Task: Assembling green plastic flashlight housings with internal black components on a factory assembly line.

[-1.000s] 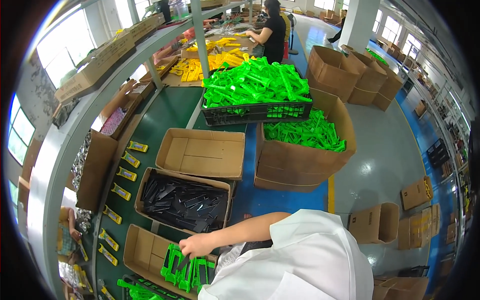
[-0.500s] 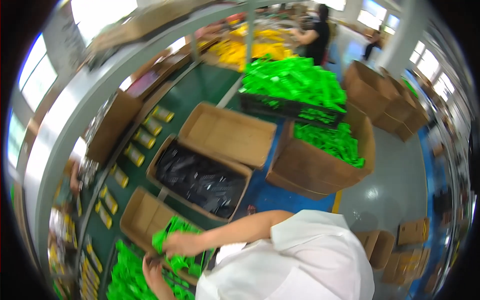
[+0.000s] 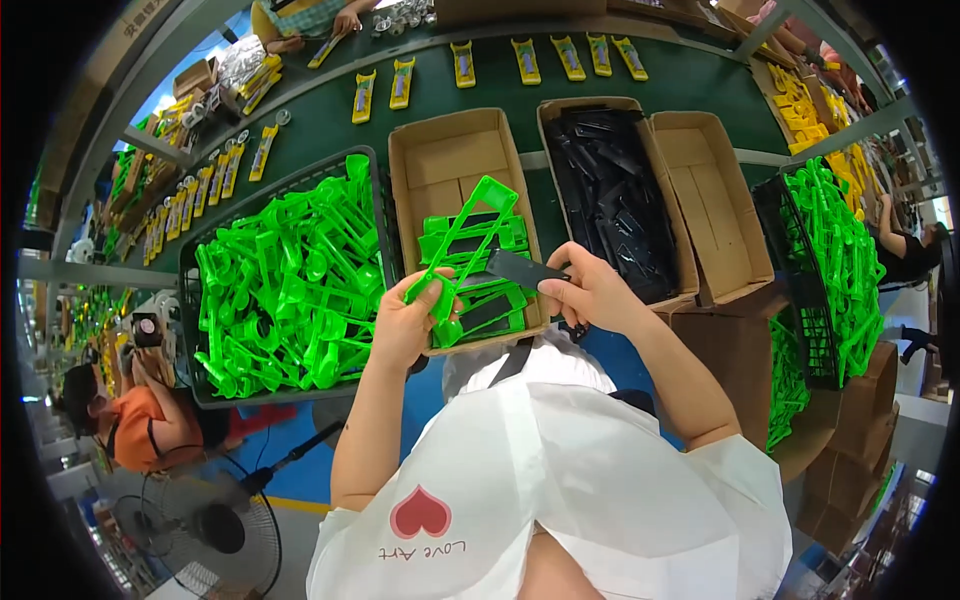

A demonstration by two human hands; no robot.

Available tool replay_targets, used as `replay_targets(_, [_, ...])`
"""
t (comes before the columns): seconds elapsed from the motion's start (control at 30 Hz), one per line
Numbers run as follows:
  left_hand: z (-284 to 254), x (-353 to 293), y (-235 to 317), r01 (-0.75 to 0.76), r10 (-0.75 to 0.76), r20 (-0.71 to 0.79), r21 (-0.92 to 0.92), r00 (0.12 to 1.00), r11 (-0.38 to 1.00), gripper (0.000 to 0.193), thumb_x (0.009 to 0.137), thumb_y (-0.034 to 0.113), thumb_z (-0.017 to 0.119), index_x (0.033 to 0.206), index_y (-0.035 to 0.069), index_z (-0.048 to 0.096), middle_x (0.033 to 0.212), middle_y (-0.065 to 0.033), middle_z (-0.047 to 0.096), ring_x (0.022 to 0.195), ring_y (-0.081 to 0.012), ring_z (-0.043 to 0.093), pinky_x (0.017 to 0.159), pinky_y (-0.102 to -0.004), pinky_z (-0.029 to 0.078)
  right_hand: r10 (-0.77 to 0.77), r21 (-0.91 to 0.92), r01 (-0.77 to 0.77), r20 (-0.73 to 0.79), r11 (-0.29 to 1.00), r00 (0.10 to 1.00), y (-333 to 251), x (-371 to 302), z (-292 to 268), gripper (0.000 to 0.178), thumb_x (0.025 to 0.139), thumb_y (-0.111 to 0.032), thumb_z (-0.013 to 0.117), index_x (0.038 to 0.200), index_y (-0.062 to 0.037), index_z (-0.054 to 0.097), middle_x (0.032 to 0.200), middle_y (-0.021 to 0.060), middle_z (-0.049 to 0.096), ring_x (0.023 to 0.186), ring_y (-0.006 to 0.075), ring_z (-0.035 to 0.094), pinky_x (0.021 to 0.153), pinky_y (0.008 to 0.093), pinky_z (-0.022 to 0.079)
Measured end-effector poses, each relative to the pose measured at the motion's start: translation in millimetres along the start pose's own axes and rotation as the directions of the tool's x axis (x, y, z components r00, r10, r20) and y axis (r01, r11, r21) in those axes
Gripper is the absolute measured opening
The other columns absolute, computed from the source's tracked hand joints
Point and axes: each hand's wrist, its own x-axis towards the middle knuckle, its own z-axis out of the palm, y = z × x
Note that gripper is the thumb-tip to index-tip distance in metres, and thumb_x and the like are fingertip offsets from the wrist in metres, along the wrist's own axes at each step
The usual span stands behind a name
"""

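My left hand (image 3: 405, 325) is closed on a green plastic frame (image 3: 486, 192), a long open shape tilted up and away to the right. My right hand (image 3: 600, 290) pinches a flat black plastic piece (image 3: 518, 268), whose free end lies close to the frame. Both hands are above the near part of a cardboard box (image 3: 450, 150). Inside that box, several green frames (image 3: 490, 240) lie stacked with black pieces in them. Just right of it stands a box of loose black pieces (image 3: 610, 190).
A black crate (image 3: 375, 165) heaped with green frames stands left. Further right are another cardboard box (image 3: 700, 190) and a second crate (image 3: 815, 350) of green parts. Yellow units (image 3: 463, 65) line the green belt (image 3: 440, 85). A fan (image 3: 220, 525) and co-workers (image 3: 155, 430) are around.
My view has swung round, now facing the belt squarely. Both hands were together at green parts; now they are apart, the left with a green frame, the right with a black piece.
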Motion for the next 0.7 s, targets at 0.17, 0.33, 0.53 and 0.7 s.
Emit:
replay_targets(0.17, [-3,1,-1,0.005,0.001,-0.066,0.084,0.998,0.996,0.018,0.081,0.006,0.056,0.098,-0.002,0.056,0.085,-0.0076,0.059,0.064,-0.0149,0.057,0.051,-0.0248,0.044,0.037,0.065,-0.037,-0.001,0.997,0.999,-3,-5,5,0.011,0.079,-0.009,0.059,0.078,-0.0017,0.051,0.057,0.0042,0.056,0.041,0.0045,0.047,0.036,0.0177,0.036])
replay_targets(0.33, [0,-6,1,0.086,-0.106,0.129,0.148,0.986,0.985,0.021,0.082,0.011,0.056,0.1,0.0,0.056,0.094,-0.0057,0.06,0.072,-0.0122,0.055,0.056,-0.0259,0.047,0.057,0.074,-0.058,0.005,0.996,0.998,-4,-8,11,0.012,0.079,-0.01,0.06,0.084,-0.0006,0.056,0.056,0.003,0.055,0.04,0.0042,0.046,0.037,0.0176,0.036])
replay_targets(0.53, [8,-11,6,0.134,-0.178,0.097,0.347,0.979,0.928,0.019,0.083,0.011,0.055,0.098,0.0,0.057,0.082,-0.006,0.06,0.068,-0.011,0.056,0.052,-0.0238,0.046,0.071,-0.167,-0.082,-0.072,0.983,0.995,-11,-9,15,0.019,0.081,-0.017,0.058,0.083,0.002,0.056,0.052,0.0035,0.054,0.039,0.0057,0.045,0.039,0.0201,0.034])
replay_targets(0.7, [6,-10,3,0.173,-0.205,0.091,0.277,0.974,0.945,0.016,0.083,0.01,0.055,0.093,-0.002,0.056,0.075,-0.0063,0.059,0.06,-0.0119,0.058,0.049,-0.0234,0.045,0.11,-0.3,-0.147,-0.139,0.942,0.984,-20,-10,22,0.021,0.081,-0.018,0.058,0.08,0.0029,0.055,0.052,0.0057,0.055,0.04,0.0071,0.048,0.04,0.0216,0.037])
